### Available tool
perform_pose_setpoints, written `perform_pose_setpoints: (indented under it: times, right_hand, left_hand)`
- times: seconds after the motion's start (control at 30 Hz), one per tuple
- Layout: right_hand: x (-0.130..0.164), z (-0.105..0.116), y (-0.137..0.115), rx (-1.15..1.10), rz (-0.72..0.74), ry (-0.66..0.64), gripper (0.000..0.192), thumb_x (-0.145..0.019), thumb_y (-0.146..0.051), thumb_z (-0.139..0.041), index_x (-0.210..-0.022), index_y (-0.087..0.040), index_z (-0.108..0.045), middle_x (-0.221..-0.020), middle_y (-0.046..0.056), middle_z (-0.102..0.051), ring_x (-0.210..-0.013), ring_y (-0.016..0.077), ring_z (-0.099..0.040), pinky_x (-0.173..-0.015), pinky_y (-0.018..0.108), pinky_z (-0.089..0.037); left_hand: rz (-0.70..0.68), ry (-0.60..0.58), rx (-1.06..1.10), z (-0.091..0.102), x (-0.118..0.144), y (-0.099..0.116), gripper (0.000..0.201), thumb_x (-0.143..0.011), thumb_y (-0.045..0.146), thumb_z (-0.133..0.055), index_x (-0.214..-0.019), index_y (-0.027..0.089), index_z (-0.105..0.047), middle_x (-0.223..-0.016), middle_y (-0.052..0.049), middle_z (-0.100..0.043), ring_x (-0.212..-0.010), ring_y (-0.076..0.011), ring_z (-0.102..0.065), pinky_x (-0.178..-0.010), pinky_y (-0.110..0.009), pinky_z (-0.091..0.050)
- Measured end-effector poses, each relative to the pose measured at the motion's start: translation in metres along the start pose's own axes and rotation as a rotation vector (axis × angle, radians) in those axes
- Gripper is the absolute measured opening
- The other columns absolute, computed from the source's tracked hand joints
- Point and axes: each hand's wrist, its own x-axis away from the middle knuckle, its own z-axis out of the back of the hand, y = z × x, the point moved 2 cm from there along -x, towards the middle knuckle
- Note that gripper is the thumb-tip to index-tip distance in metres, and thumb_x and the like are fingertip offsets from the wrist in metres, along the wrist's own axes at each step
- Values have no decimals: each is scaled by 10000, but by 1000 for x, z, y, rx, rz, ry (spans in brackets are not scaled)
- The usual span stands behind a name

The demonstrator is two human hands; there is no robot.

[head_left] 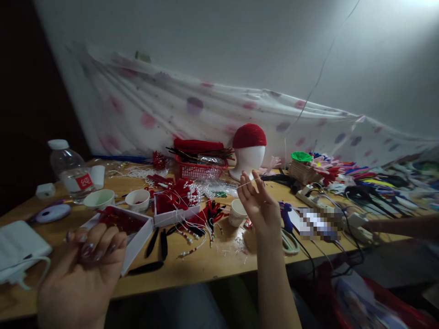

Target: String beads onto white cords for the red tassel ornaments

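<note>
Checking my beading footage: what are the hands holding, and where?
The right hand pinches a thin thread at its fingertips. Whether the curled left hand grips anything cannot be told.

Both arms bare, no sleeves showing. Left hand, near left: long nails with a glossy, dark-tinted polish. Right hand, centre: slender fingers, no ring or watch seen; nails not discernible from this side.

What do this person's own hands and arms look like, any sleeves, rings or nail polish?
Both are bare: no gloves, and no sleeve shows on the right forearm. The left hand has long, shaped nails with a glossy, dark pinkish polish. The right hand is seen from the back. I can make out no rings, watch or bracelets in this dim light.
</note>
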Motion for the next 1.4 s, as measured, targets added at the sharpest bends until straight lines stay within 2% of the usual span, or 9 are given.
perform_pose_setpoints:
  times: [0.1,0.23,0.37,0.47,0.6,0.7,0.83,1.07,1.4]
  right_hand:
    - [14,3,-2,-40,33,19,269,-860,-124,-645,-1080,-267,-703,-1004,-7,-753,-891,91,-704,-853,253,-579]
    - [31,8,-9,-77,3,-45,307,-739,-84,-751,-976,-268,-690,-700,-79,-617,-617,70,-574,-730,233,-572]
    - [44,13,-17,-75,-19,-47,264,-722,-122,-774,-958,-207,-696,-668,-63,-519,-568,66,-494,-623,206,-551]
    - [50,13,-18,-30,-26,-64,260,-710,-132,-769,-961,-169,-714,-679,-54,-476,-529,49,-416,-452,136,-424]
    - [57,7,-10,118,8,-46,382,-645,-155,-807,-1021,-135,-741,-679,-45,-480,-526,43,-384,-424,119,-374]
    - [62,-1,2,192,-48,-76,450,-628,-182,-816,-1073,-157,-751,-648,-59,-439,-520,51,-338,-419,128,-356]
    - [66,-2,7,223,-93,-118,467,-635,-197,-803,-1099,-204,-750,-627,-75,-369,-514,53,-254,-408,124,-285]
    - [73,27,-4,212,-41,-38,457,-712,-241,-787,-1166,-242,-730,-700,-57,-353,-545,62,-272,-460,144,-326]
    - [70,38,6,252,4,-27,408,-786,-277,-753,-1192,-282,-722,-670,-72,-326,-507,60,-220,-468,149,-321]
  left_hand:
    - [-101,-51,160,-19,9,3,222,-828,21,-562,-742,211,-484,-577,71,-495,-486,-59,-439,-531,-166,-479]
    - [-54,24,148,-26,10,3,268,-931,42,-407,-716,195,-452,-577,66,-417,-456,-66,-435,-478,-173,-449]
    - [68,-6,35,-36,4,-2,424,-1024,96,-256,-662,172,-462,-545,54,-378,-414,-67,-407,-408,-186,-395]
    - [139,-16,-45,-48,3,-8,456,-1039,102,-259,-653,156,-495,-530,57,-358,-375,-52,-369,-358,-172,-310]
    - [210,2,-138,-64,6,-19,468,-1042,117,-290,-642,140,-533,-521,66,-340,-333,-29,-321,-322,-158,-215]
    - [273,-13,-216,-71,8,-31,410,-1013,107,-370,-646,137,-549,-516,78,-326,-315,-18,-281,-318,-147,-186]
    - [295,-22,-251,-69,4,-39,319,-972,114,-473,-666,136,-559,-526,92,-314,-304,-6,-259,-317,-136,-175]
    - [225,85,-185,-50,-2,-32,420,-1021,105,-343,-658,138,-552,-505,85,-324,-286,-15,-272,-311,-155,-164]
    - [244,104,-160,-42,-2,-31,452,-1039,110,-297,-662,143,-544,-509,83,-322,-296,-27,-267,-317,-159,-184]
